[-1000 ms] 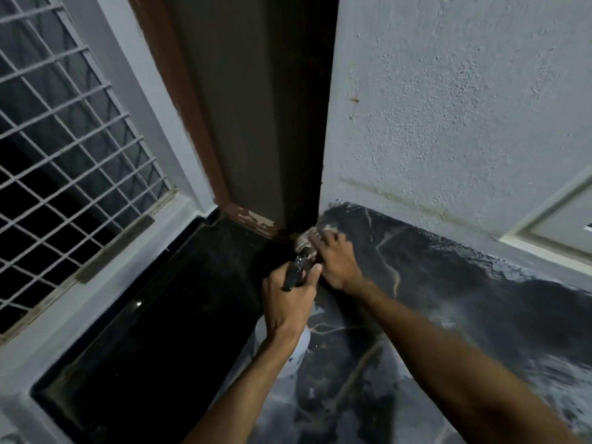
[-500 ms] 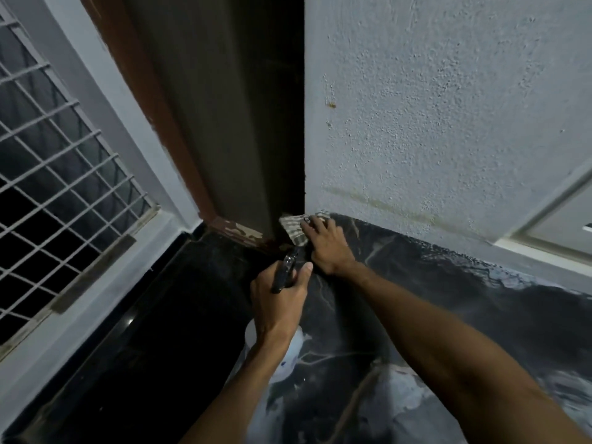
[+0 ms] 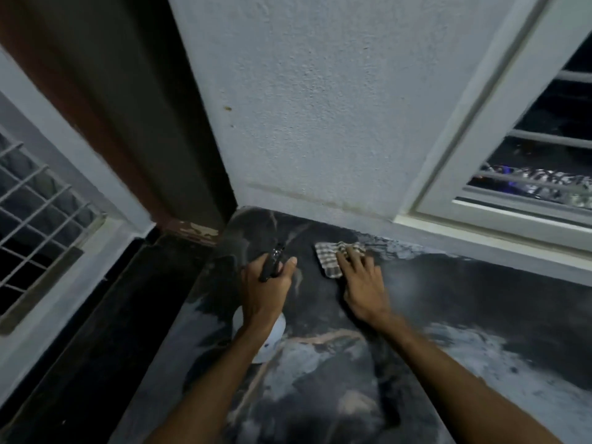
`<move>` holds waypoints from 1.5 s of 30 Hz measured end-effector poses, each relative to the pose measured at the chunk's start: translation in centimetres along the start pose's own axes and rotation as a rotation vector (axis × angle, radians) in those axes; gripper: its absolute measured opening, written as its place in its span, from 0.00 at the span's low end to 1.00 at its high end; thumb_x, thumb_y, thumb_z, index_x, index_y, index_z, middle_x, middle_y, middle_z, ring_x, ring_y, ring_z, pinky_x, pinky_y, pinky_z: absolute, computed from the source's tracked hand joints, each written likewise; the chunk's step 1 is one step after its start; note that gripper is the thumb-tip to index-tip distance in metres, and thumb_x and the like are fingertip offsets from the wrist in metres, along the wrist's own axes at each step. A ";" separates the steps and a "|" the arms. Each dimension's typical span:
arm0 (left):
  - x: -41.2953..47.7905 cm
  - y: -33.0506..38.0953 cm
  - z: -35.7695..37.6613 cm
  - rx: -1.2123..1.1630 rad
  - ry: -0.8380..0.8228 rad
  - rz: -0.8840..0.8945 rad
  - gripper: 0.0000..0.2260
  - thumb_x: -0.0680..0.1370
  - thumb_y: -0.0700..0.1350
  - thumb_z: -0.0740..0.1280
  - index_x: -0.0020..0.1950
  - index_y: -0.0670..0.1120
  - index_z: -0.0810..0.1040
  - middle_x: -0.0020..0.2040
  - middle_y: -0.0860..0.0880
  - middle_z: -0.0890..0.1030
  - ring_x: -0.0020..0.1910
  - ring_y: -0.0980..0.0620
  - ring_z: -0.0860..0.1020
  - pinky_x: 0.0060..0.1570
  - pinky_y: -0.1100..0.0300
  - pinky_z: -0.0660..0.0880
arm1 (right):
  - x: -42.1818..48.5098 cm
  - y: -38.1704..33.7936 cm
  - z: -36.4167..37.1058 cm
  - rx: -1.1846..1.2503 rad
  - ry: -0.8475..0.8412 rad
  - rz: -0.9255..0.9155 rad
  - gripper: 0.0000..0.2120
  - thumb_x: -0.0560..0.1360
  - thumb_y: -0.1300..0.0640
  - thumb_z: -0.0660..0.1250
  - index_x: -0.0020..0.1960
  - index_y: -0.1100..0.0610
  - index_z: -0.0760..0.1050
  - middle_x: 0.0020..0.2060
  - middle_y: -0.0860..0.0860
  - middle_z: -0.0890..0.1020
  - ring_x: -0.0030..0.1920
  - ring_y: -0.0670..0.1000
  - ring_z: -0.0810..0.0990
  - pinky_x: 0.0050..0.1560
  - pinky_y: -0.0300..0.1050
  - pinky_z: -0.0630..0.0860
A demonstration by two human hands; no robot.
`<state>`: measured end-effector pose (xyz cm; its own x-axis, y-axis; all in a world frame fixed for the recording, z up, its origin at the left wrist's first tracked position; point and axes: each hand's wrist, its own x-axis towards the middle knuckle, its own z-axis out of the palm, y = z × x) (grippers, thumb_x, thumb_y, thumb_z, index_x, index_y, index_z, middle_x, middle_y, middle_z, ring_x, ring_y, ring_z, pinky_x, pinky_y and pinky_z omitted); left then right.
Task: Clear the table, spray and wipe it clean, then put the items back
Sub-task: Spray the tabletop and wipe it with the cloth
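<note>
Both hands are up at the far end of the table [image 3: 455,318], close under the white wall [image 3: 320,107]. The left hand [image 3: 266,291] is wrapped round the neck of the spray bottle [image 3: 276,333], fingers curled tight, thumb out to the side. The black trigger head [image 3: 274,259] pokes out above the knuckles and points at the wall. The bottle's white body shows below the wrist, on the side away from the wall. It's opaque, so how much liquid is inside cannot be told.

Over to the right hand [image 3: 362,283]: fingers straight and together, laid flat on the checked cloth [image 3: 326,259] and pressing it onto the table. The cloth lies just short of the wall's foot, one corner sticking out leftward past the fingertips. Cloth and bottle are near each other but apart, with dark stone between them.

The tabletop is dark marbled stone, streaked pale and smeary on the part further from the wall. Left of the wall stands a brown door frame [image 3: 96,123], chipped at its base, and beyond it a grilled window [image 3: 35,219]. Right of the wall, a second window [image 3: 528,161] with horizontal bars.
</note>
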<state>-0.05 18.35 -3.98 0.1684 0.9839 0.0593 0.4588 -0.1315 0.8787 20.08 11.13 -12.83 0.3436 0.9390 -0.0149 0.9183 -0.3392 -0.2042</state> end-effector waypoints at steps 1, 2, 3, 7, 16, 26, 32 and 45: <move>-0.4 0.5 1.6 -0.017 -0.041 -0.015 0.21 0.75 0.46 0.77 0.27 0.47 0.70 0.24 0.52 0.73 0.26 0.57 0.75 0.32 0.60 0.71 | -1.3 1.8 -0.4 0.008 0.021 0.036 0.32 0.70 0.56 0.53 0.75 0.55 0.64 0.74 0.57 0.64 0.63 0.64 0.67 0.60 0.58 0.69; -1.1 1.3 3.3 -0.035 -0.084 -0.026 0.20 0.74 0.46 0.77 0.28 0.46 0.70 0.24 0.51 0.74 0.26 0.55 0.75 0.32 0.58 0.73 | -2.6 4.4 -0.7 0.041 0.086 0.158 0.32 0.68 0.56 0.53 0.72 0.56 0.67 0.72 0.59 0.67 0.62 0.65 0.68 0.60 0.58 0.69; -1.7 2.0 4.7 -0.038 -0.107 -0.026 0.21 0.74 0.46 0.77 0.28 0.46 0.71 0.24 0.50 0.73 0.27 0.50 0.76 0.33 0.56 0.75 | -3.6 6.9 -1.2 0.079 0.153 0.320 0.32 0.66 0.56 0.54 0.70 0.58 0.69 0.70 0.61 0.69 0.61 0.66 0.69 0.60 0.59 0.69; -4.1 5.5 10.3 0.046 -0.178 -0.062 0.23 0.75 0.52 0.76 0.26 0.49 0.69 0.27 0.46 0.76 0.32 0.45 0.77 0.36 0.55 0.73 | -7.8 15.4 -2.5 0.090 0.171 0.679 0.30 0.65 0.60 0.68 0.67 0.62 0.70 0.66 0.65 0.68 0.62 0.68 0.66 0.60 0.64 0.69; -5.0 7.4 15.0 0.086 -0.248 -0.138 0.22 0.73 0.52 0.77 0.26 0.47 0.71 0.28 0.47 0.76 0.38 0.39 0.79 0.39 0.51 0.78 | -5.2 18.8 -4.1 0.154 0.082 0.691 0.31 0.68 0.59 0.69 0.69 0.63 0.67 0.68 0.66 0.65 0.64 0.70 0.63 0.62 0.66 0.67; 0.2 5.6 10.1 0.102 -0.202 -0.072 0.22 0.74 0.52 0.76 0.27 0.45 0.72 0.26 0.49 0.76 0.30 0.47 0.77 0.38 0.55 0.76 | 1.3 8.7 -2.1 0.175 0.053 0.250 0.37 0.67 0.58 0.59 0.77 0.49 0.62 0.73 0.61 0.62 0.67 0.66 0.62 0.66 0.63 0.66; 6.4 1.7 3.1 0.044 -0.120 -0.122 0.18 0.74 0.53 0.76 0.32 0.43 0.79 0.31 0.47 0.82 0.35 0.48 0.81 0.39 0.55 0.78 | 6.8 -4.4 0.4 0.189 0.025 0.227 0.36 0.69 0.58 0.64 0.77 0.52 0.60 0.75 0.62 0.58 0.70 0.67 0.59 0.67 0.64 0.64; 15.1 -6.9 -9.1 0.040 -0.017 -0.150 0.15 0.72 0.62 0.71 0.32 0.54 0.76 0.36 0.48 0.83 0.46 0.40 0.81 0.46 0.46 0.80 | 20.0 -21.1 4.2 0.141 -0.055 -0.102 0.30 0.76 0.47 0.60 0.77 0.51 0.61 0.74 0.60 0.61 0.69 0.66 0.59 0.68 0.64 0.63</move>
<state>-8.59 35.25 -4.85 0.1099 0.9908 -0.0796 0.5145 0.0118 0.8574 6.70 37.31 -12.92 0.2353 0.9711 -0.0400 0.9099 -0.2346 -0.3422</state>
